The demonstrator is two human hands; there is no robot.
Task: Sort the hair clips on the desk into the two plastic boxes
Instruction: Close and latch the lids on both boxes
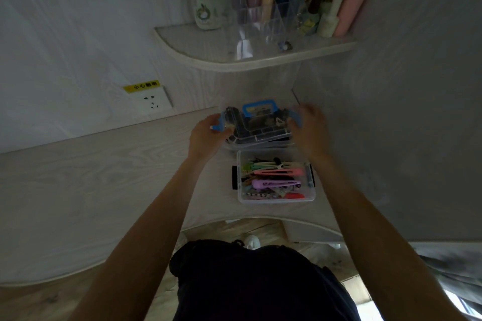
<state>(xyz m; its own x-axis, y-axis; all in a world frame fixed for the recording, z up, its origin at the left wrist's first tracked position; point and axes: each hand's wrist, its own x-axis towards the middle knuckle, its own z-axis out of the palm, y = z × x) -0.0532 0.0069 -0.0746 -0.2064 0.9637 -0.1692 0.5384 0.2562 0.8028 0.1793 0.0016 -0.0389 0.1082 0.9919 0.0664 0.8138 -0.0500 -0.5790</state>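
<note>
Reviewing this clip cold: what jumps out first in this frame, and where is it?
Both hands are at the far box with the blue handle: the left hand grips its blue side latch and the right hand is at the opposite end. Just nearer the person, the open clear box is packed with bright hair clips, pink and purple on top. Above, a corner shelf holds pastel bottles.

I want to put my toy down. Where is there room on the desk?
The wide bare desk left of the two boxes, below the wall socket, is free. It is crowded at the right: the open box of clips, the lidded box, and both hands.
</note>
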